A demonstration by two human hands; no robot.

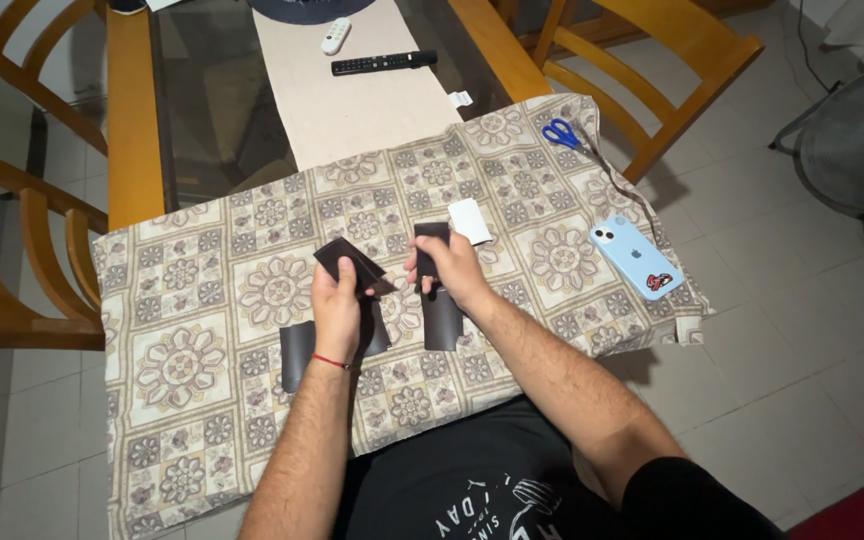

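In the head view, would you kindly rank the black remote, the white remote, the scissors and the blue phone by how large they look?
1. Blue phone, though it lies nearer the camera.
2. Black remote, as long as the phone but much thinner.
3. Scissors.
4. White remote, close to the scissors in size, so that order is unsure.

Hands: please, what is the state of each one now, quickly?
Left hand: closed, holding a dark folded piece.
Right hand: closed, holding a dark strip.
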